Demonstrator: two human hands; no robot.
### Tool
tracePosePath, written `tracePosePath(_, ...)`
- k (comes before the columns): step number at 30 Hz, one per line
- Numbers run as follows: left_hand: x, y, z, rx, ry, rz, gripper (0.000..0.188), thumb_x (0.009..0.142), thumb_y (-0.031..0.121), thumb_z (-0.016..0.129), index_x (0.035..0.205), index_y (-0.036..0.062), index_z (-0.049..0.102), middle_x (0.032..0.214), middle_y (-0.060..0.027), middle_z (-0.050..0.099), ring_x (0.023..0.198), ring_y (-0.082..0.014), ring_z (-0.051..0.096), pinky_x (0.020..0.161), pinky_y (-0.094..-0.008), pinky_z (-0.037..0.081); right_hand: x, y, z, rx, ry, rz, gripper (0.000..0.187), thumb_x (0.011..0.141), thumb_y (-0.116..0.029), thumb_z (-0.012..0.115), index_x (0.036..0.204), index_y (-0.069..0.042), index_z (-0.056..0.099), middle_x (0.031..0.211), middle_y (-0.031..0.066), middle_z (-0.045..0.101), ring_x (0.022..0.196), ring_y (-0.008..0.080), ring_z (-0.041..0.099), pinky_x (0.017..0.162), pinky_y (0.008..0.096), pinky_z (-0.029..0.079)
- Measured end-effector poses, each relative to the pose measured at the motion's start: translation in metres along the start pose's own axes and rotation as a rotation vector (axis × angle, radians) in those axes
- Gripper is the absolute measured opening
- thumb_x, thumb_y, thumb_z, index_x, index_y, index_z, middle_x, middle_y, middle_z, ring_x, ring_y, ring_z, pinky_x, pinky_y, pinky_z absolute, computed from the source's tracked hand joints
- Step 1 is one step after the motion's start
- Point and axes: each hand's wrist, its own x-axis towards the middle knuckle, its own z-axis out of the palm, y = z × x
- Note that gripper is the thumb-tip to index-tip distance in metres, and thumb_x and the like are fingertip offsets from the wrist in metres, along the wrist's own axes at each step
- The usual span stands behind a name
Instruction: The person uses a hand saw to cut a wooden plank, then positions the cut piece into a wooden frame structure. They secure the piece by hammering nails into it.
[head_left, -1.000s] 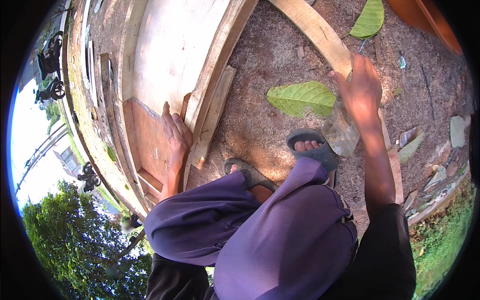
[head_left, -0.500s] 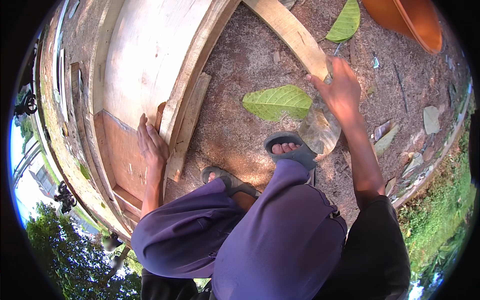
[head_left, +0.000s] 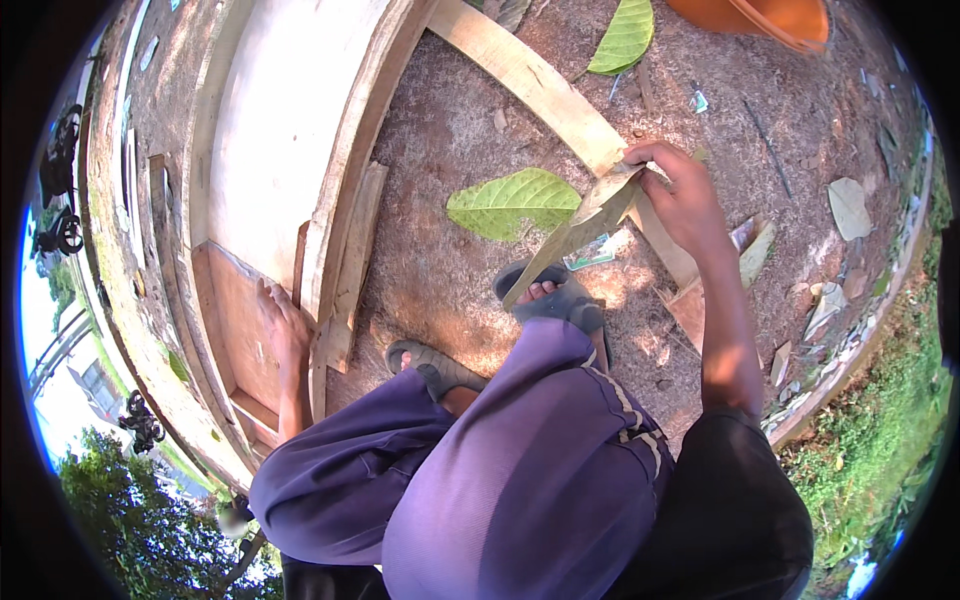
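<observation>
Left of centre, the left hand (head_left: 287, 325) rests half-curled at the wooden frame (head_left: 347, 165); whether it grips, I can't tell. Just right of centre, a thin drab sheet (head_left: 578, 236) slants down, pinched by the right hand (head_left: 684, 195); too weak a pinch could drop it.

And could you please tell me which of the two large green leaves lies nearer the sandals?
The green leaf lying sideways, left of the right hand; the other green leaf lies farther up the picture, nearer the orange object.

Likely gap between frame (head_left: 352, 160) and leaf (head_left: 515, 202)
</observation>
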Motion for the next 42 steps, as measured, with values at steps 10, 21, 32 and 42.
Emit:
tracePosePath(10, -0.006, -0.043, 0.005, 0.16, -0.027, 0.122, 0.061, 0.113, 0.041, 0.03, 0.156, -0.0013, 0.029, 0.156, -0.0322, 0.037, 0.141, -0.0492, 0.041, 0.114, -0.0503, 0.037, 0.016, 0.008, -0.005, -0.049, -0.077, -0.064, 0.019, 0.096, 0.004, 0.061, 0.113, -0.002, 0.067, 0.11, 0.0111, 0.067, 0.101, 0.0273, 0.068, 0.09, 0.0383, 0.053)
tracePosePath(21, -0.008, -0.056, 0.011, 0.117, 0.022, 0.145, 0.066, 0.112, 0.045, 0.031, 0.155, -0.0041, 0.031, 0.153, -0.0368, 0.038, 0.141, -0.0521, 0.04, 0.116, -0.0514, 0.035, 0.035, 0.013, 0.013, 0.265, -0.184, 0.139, 0.018, 0.108, -0.017, 0.055, 0.115, -0.003, 0.063, 0.095, 0.0044, 0.065, 0.089, 0.014, 0.06, 0.084, 0.0329, 0.049)
tracePosePath(32, -0.012, -0.03, 0.017, -0.074, 0.071, 0.008, 0.059, 0.112, 0.038, 0.036, 0.152, -0.0047, 0.037, 0.146, -0.036, 0.047, 0.134, -0.0521, 0.047, 0.11, -0.0519, 0.038, 0.022, 0.026, 0.022, 0.666, -0.099, 0.271, 0.019, 0.106, -0.012, 0.053, 0.119, -0.003, 0.063, 0.108, 0.0042, 0.064, 0.1, 0.0139, 0.06, 0.094, 0.0331, 0.05)
tracePosePath(42, -0.013, -0.045, 0.02, -0.087, 0.113, -0.06, 0.053, 0.113, 0.032, 0.033, 0.151, -0.003, 0.038, 0.149, -0.0342, 0.045, 0.133, -0.0525, 0.045, 0.11, -0.0541, 0.037, -0.04, -0.017, 0.014, -0.176, 0.097, -0.452, 0.095, 0.074, -0.026, 0.085, 0.155, -0.017, 0.037, 0.165, 0.0238, 0.02, 0.152, 0.05, 0.021, 0.121, 0.0638, 0.023)
